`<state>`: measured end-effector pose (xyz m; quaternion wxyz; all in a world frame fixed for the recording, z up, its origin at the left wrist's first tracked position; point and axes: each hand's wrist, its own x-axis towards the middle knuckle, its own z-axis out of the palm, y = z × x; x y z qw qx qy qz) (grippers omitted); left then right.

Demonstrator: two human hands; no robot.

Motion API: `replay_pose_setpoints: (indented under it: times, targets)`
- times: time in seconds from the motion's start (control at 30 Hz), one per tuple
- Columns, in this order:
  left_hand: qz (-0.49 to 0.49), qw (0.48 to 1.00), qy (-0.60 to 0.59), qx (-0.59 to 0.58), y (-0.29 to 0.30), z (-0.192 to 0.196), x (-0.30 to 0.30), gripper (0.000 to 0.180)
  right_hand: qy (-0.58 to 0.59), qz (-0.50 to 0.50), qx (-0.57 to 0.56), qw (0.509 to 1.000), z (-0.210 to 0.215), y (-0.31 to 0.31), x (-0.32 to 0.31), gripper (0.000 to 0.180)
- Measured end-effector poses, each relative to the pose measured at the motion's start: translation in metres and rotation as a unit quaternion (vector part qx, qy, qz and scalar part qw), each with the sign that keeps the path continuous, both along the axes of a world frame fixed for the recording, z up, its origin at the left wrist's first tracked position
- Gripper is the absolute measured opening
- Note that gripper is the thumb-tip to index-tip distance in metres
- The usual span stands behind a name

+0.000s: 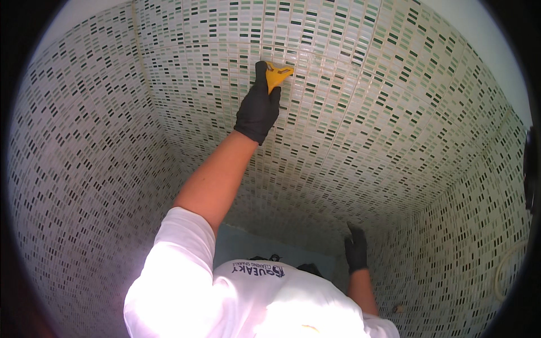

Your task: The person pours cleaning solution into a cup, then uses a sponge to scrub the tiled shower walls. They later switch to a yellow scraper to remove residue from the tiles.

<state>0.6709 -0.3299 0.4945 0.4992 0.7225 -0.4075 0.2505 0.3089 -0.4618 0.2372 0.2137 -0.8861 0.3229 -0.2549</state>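
The person's left hand (258,107), in a black glove, is raised high on the far tiled wall (366,112). It is closed firmly around the handle of a yellow scraper (276,74), with the thumb along the back of the tool. The wide front edge of the scraper lies against the small mosaic tiles, near a brownish line in the joints. The right hand (356,250), also gloved, is low and to the right. It seems to lie open against the bottom part of the same wall, holding nothing, like a support for the body.

The step in hand looks like scraping dirt from the tiles and joints at the top of the reach. The next stroke probably needs the blade kept at a flat angle and with even pressure, so that it slides over the joints and does not dig into them.

The space is narrow. The left wall (84,169) and the right wall (484,225) meet the far wall in two corners, and the scraper is between them, somewhat nearer to the left corner. There is free tile on both sides of the tool and below it. Above it the arm is almost fully stretched. A strip of blue-green floor (248,245) shows below, and a pale hose (507,270) hangs on the right wall, well apart from both hands.
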Motion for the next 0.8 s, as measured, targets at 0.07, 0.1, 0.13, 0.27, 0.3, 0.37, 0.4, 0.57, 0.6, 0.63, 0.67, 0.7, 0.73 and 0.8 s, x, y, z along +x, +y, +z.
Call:
replay_pose_setpoints:
  times: [0.07,0.1,0.13,0.27,0.3,0.37,0.4,0.57,0.6,0.63,0.67,0.7,0.73,0.8]
  targets:
    - [0.019,0.999,0.033,-0.017,-0.008,-0.003,0.004,0.062,0.073,-0.077,0.063,0.992,-0.043,-0.002,-0.061,0.043]
    - [0.031,0.999,0.003,-0.034,-0.014,-0.008,0.013,0.061,0.116,-0.111,0.093,0.983,-0.065,-0.002,-0.090,0.044]
    - [0.032,0.999,0.026,-0.027,-0.015,-0.005,0.013,0.060,0.160,-0.144,0.125,0.968,-0.085,-0.003,-0.114,0.045]
    - [0.025,0.997,0.025,-0.074,-0.022,0.018,0.015,0.057,0.342,-0.181,0.269,0.882,-0.166,-0.006,-0.198,0.045]
    - [0.025,0.996,0.038,-0.083,-0.022,0.027,0.012,0.057,0.385,-0.168,0.289,0.860,-0.185,-0.006,-0.211,0.044]
    - [0.073,0.993,-0.034,-0.085,-0.021,0.024,0.016,0.057,0.419,-0.165,0.325,0.831,-0.195,-0.010,-0.209,0.043]
    - [0.066,0.996,-0.012,-0.064,-0.019,0.019,0.016,0.057,0.415,-0.177,0.344,0.823,-0.199,-0.011,-0.209,0.042]
    - [0.041,0.997,0.070,-0.004,-0.014,0.013,0.001,0.057,0.348,-0.238,0.418,0.805,-0.204,-0.018,-0.198,0.038]
    - [0.033,0.997,0.065,-0.019,-0.016,0.011,0.003,0.057,0.337,-0.245,0.429,0.801,-0.205,-0.022,-0.194,0.037]
    - [0.026,0.997,0.060,-0.035,-0.016,0.010,0.007,0.057,0.325,-0.252,0.438,0.799,-0.205,-0.027,-0.188,0.036]
    - [0.020,0.997,0.054,-0.051,-0.016,0.007,0.010,0.057,0.316,-0.257,0.448,0.796,-0.205,-0.030,-0.184,0.036]
    - [0.015,0.997,0.065,-0.045,-0.015,0.000,0.010,0.059,0.311,-0.265,0.457,0.790,-0.205,-0.029,-0.183,0.035]
    - [0.006,0.996,0.073,-0.043,-0.017,-0.004,0.008,0.061,0.301,-0.277,0.466,0.785,-0.205,-0.031,-0.183,0.034]
    - [0.003,0.996,0.062,-0.057,-0.020,-0.004,0.012,0.061,0.286,-0.297,0.485,0.771,-0.206,-0.034,-0.182,0.033]
